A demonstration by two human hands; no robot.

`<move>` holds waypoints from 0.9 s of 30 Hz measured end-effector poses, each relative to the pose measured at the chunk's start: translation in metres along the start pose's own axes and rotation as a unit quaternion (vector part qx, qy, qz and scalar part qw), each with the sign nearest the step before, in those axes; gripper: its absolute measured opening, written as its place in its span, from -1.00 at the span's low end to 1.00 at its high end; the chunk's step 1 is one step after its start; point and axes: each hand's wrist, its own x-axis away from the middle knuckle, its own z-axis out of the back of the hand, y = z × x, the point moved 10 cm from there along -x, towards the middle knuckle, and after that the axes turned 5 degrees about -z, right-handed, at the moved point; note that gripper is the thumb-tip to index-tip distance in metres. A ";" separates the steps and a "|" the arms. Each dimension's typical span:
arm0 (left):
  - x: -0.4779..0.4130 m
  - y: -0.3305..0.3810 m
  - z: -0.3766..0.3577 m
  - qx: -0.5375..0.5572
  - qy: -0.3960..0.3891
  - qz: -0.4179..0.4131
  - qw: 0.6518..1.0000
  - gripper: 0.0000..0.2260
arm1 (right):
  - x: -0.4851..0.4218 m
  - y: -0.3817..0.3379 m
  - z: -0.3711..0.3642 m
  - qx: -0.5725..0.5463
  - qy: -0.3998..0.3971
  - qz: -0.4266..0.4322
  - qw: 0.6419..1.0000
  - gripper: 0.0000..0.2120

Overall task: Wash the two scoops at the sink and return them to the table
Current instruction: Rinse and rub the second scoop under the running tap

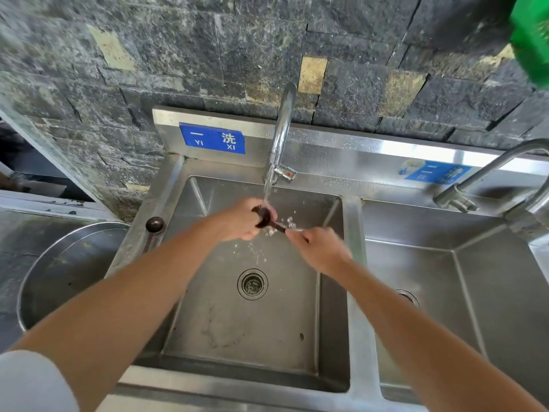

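**One scoop under the tap, one waiting on the rim**

At the far left a round steel basin [68, 272] sits beside the sink. On the sink's left rim [136, 233], at about nine o'clock from the hands, the second scoop [154, 226] lies untouched: its dark round bowl is toward the wall and its handle runs back toward the person, so its long axis goes roughly twelve to six.

On the backsplash above it a blue label [212, 138] reads "一 洗" with "YI XI" beneath. The faucet [282, 132] arcs down from twelve o'clock, and water runs from it into the left basin.

The left hand [240, 220] is curled around the bowl of the dark scoop [265, 219], fingers wrapped over it right under the stream; droplets scatter around it above the drain [252, 284]. The scoop's handle sticks out toward four o'clock, its long axis lying roughly ten to four, bowl end at the left. The right hand [319, 248] pinches the handle's end between thumb and fingers, the rest of the hand loosely closed.

Further right, a second blue label [436, 173] is too blurred and washed out to read. Another tap [487, 171] stands at two o'clock over the right basin [475, 292].
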 end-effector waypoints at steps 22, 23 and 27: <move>-0.008 0.035 0.027 -0.024 0.168 -0.116 0.979 -0.78 | -0.010 -0.002 0.008 -0.126 -0.029 -0.058 0.990 -0.40; -0.013 0.021 0.021 0.175 0.172 -0.056 0.968 -0.79 | -0.002 -0.009 -0.025 -0.325 -0.135 -0.109 0.930 -0.42; -0.012 -0.005 0.013 0.248 0.287 0.033 0.925 -0.77 | 0.026 -0.040 -0.078 -0.566 -0.250 -0.208 0.757 -0.42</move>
